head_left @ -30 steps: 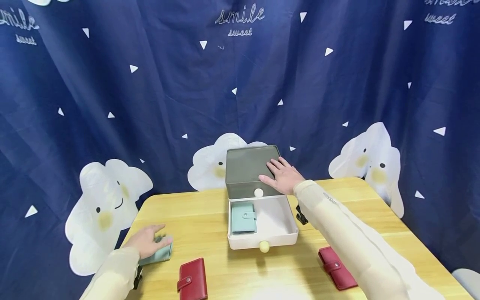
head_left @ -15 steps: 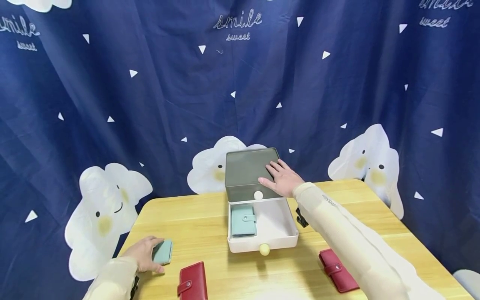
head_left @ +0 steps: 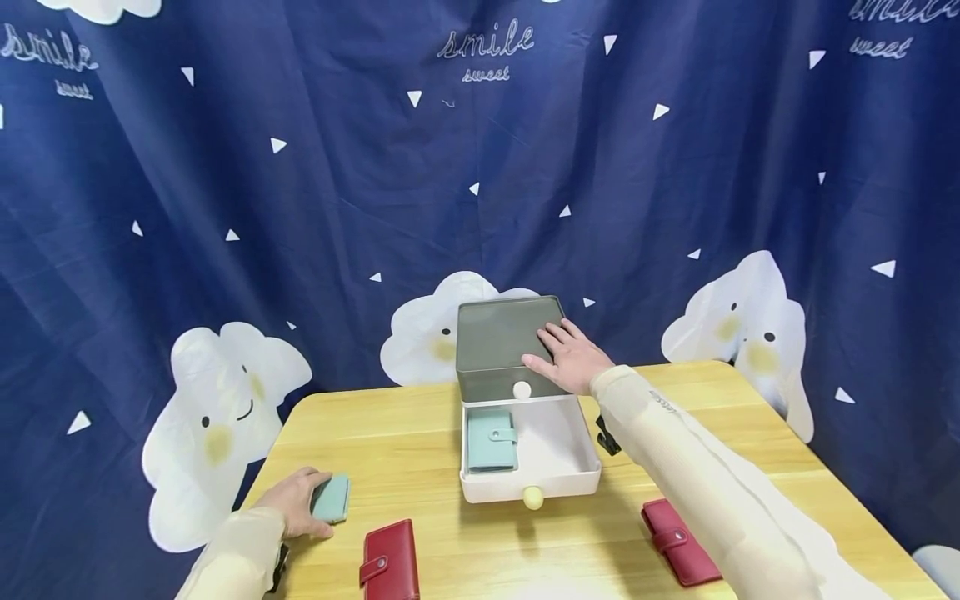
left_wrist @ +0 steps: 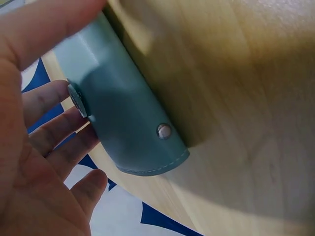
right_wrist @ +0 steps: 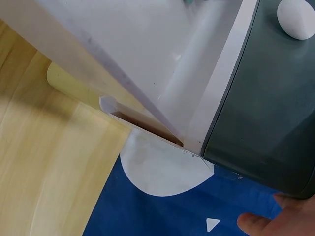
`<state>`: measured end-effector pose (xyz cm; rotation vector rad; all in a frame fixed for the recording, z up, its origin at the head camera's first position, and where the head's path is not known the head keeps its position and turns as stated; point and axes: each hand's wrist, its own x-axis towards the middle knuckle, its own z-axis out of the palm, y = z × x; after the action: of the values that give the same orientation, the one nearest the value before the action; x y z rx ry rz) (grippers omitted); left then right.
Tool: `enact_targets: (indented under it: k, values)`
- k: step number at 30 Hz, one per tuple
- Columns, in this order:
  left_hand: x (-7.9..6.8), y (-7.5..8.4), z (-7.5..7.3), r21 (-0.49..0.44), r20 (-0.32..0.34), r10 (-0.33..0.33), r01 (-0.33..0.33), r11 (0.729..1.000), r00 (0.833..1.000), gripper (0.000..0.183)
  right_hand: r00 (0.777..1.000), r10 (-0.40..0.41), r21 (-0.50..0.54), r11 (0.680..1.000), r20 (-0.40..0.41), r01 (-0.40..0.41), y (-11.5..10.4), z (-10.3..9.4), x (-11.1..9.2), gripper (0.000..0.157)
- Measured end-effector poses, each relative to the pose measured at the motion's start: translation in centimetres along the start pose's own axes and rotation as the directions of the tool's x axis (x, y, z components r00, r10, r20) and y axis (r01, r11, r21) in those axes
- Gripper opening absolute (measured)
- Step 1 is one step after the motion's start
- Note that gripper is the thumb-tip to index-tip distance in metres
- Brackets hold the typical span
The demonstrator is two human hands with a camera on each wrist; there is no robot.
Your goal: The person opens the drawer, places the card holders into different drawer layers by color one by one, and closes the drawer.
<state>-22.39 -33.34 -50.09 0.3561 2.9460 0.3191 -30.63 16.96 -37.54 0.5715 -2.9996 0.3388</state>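
Note:
My left hand [head_left: 298,504] holds a teal snap-strap wallet [head_left: 335,497] at the table's left side. In the left wrist view, several fingers [left_wrist: 69,130] touch one long edge of the wallet [left_wrist: 130,108], and the thumb lies across its end. My right hand [head_left: 576,358] rests with extended fingers on the right side of a dark grey-green box [head_left: 498,333] with a white knob. Beneath that, a white drawer [head_left: 558,437] with a yellow knob stands pulled out. A second teal wallet [head_left: 491,450] lies in the drawer's left half.
A red wallet [head_left: 390,562] lies on the wooden table [head_left: 405,417] near the front, right of my left hand. Another red wallet [head_left: 678,542] lies partly behind my right sleeve. A blue curtain [head_left: 337,208] with clouds hangs behind the table.
My left hand has shifted from lying over the teal wallet to having fingers and thumb around it, so more of the wallet shows. The right hand stays on the box.

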Motion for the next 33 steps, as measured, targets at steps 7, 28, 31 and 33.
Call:
enact_targets:
  k: [7, 28, 31, 33]
  values:
    - [0.03, 0.15, -0.22, 0.008, 0.0, -0.011, 0.011, 1.0, 1.0, 0.091, 1.0, 0.001, 0.01, 1.0, -0.004, -0.001, 0.06, 0.16, -0.05, 0.082]
    - [0.59, 0.81, 0.11, -0.011, -0.007, -0.05, 0.05, 0.999, 0.999, 0.095, 1.0, 0.015, 0.013, 1.0, 0.002, -0.015, 0.36, 0.41, 0.32, 0.087]
    - [0.67, 0.86, 0.08, -0.027, -0.003, -0.047, 0.047, 0.999, 0.999, 0.096, 1.0, 0.014, 0.013, 1.0, -0.002, -0.014, 0.36, 0.4, 0.35, 0.087]
    - [0.66, 0.91, 0.0, -0.043, -0.01, -0.048, 0.048, 0.998, 0.999, 0.097, 1.0, 0.014, 0.014, 1.0, -0.005, -0.014, 0.33, 0.34, 0.38, 0.086]
